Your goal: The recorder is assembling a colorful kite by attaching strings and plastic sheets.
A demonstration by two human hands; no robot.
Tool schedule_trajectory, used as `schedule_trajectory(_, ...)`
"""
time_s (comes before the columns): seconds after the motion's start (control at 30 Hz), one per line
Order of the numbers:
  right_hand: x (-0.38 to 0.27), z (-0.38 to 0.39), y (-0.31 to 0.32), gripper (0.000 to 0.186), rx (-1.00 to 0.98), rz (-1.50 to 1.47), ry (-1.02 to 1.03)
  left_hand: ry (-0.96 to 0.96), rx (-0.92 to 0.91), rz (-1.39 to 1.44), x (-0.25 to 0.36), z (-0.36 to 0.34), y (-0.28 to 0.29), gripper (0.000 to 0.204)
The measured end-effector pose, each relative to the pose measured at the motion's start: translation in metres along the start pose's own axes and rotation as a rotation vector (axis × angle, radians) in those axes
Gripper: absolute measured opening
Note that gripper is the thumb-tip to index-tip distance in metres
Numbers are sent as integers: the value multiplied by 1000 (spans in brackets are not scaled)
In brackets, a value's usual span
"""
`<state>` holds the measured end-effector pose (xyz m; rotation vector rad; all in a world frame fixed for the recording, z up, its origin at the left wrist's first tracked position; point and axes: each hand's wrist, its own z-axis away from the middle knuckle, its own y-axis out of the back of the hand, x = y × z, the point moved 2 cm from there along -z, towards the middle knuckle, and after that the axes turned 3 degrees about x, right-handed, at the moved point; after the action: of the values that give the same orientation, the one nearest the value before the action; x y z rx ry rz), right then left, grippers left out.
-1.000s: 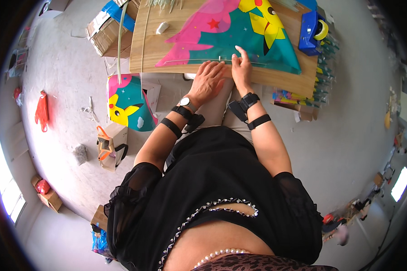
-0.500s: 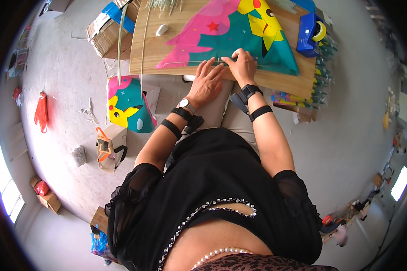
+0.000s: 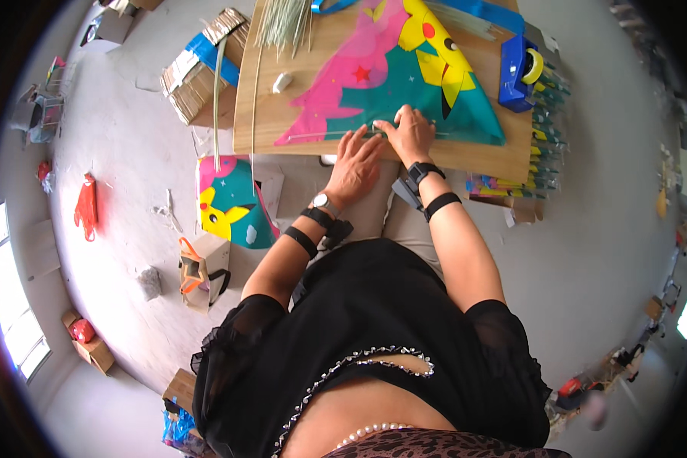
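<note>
A triangular kite sheet (image 3: 389, 95) in pink and teal, with a yellow cartoon figure, lies on the wooden board (image 3: 263, 114). A thin pale rod (image 3: 324, 136) runs along its near edge. My left hand (image 3: 353, 169) rests at that edge, fingers stretched out and holding nothing. Just to its right, my right hand (image 3: 412, 139) presses on the same edge, thumb pointing left and the other fingers curled in. Whatever sits under those fingertips is too small or hidden to tell. Both wrists wear black straps.
A blue tape dispenser (image 3: 517, 72) stands at the board's right side, above stacked packaged kites (image 3: 546, 145). Thin pale sticks (image 3: 282, 27) and a small white lump (image 3: 282, 82) lie on the board's left. Beyond are a cardboard bundle (image 3: 198, 80) and another printed sheet (image 3: 233, 202).
The whole view has shifted, so the board and floor things sit lower in the picture. My hands keep nearly the same place at the sheet's near edge.
</note>
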<state>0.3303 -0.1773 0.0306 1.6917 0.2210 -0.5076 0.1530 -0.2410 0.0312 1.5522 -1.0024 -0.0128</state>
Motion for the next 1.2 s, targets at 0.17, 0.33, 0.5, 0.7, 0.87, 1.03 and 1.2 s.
schedule_trajectory(0.17,-4,3,-3,52,19,11,-25,-2,-7,-24,4,3,3,69)
schedule_trajectory(0.33,14,-3,-10,40,38,51,-27,-53,9,-32,11,-4,3,67)
schedule_trajectory(0.5,53,-8,20,19,156,-429,101,-26,-41,-62,11,-2,6,68)
schedule_trajectory(0.7,167,-45,94,14,486,-424,-200,-3,-52,-70,11,-2,9,72)
schedule_trajectory(0.87,237,-87,142,21,575,-313,-259,-14,-42,-72,12,-3,6,72)
schedule_trajectory(1.03,271,-115,145,22,513,-298,-357,2,-45,-87,14,-3,7,72)
schedule_trajectory(1.2,287,-134,156,23,322,-311,-352,2,-44,-77,16,-8,6,69)
